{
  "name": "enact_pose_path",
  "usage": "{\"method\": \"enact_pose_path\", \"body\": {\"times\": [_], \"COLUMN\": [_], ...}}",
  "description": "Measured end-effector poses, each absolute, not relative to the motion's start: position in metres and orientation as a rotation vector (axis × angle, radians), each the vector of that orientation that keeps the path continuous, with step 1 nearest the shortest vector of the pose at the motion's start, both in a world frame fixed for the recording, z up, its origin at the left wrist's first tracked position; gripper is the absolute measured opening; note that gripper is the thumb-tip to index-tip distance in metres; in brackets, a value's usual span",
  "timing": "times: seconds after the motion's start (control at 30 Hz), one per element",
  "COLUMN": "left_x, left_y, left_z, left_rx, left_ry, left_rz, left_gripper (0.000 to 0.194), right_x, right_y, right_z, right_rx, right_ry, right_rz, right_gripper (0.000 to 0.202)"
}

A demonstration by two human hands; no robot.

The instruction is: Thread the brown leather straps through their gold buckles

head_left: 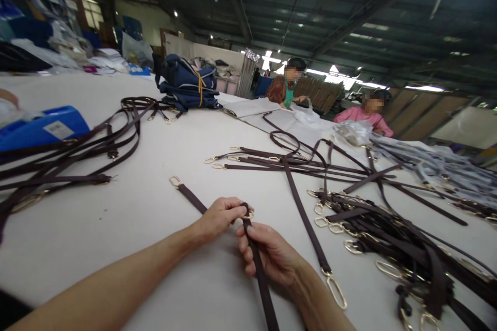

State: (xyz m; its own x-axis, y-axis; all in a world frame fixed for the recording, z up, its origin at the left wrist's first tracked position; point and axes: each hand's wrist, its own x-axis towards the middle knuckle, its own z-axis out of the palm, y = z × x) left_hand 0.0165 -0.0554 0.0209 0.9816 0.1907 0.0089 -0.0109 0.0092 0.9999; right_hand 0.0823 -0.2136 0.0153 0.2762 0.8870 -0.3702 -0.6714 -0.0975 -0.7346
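A dark brown strap (261, 274) runs from the near edge up into both hands. My left hand (222, 217) pinches its far part beside a small gold buckle (247, 214). Just below the buckle, my right hand (272, 253) holds the strap between thumb and fingers. From under my left hand a length of strap reaches up and left, ending in a gold oval ring (174, 181). To the right of my hands lies another dark strap (305, 212), with a large gold ring (336, 292) at its near end.
Many dark straps with gold rings lie heaped (404, 248) at the right. More straps (116, 139) are at the left by a blue bin (46, 126). Tied navy bags (188, 83) stand at the back. Two people (285, 85) work across the white table (143, 248).
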Motion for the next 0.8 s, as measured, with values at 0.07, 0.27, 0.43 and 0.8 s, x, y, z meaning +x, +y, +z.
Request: {"method": "enact_pose_path", "body": {"times": [0.07,0.27,0.43,0.8], "left_x": [0.020,0.027,0.010,0.014], "left_y": [-0.047,0.009,0.087,0.066], "left_z": [0.022,0.036,0.053,0.044], "left_rx": [1.572,1.460,1.248,1.103], "left_ry": [0.206,0.540,0.839,0.631], "left_rz": [0.228,0.731,1.094,0.981], "left_gripper": [0.036,0.025,0.005,0.038], "right_x": [0.084,0.091,0.100,0.118], "right_y": [-0.217,-0.229,-0.236,-0.224], "right_z": [0.013,0.022,0.030,0.007], "right_rx": [-1.023,-1.016,-1.065,-1.293], "right_ry": [-0.336,-0.423,-0.473,-0.598], "right_rz": [1.394,1.465,1.399,1.222], "right_gripper": [0.034,0.028,0.033,0.050]}}
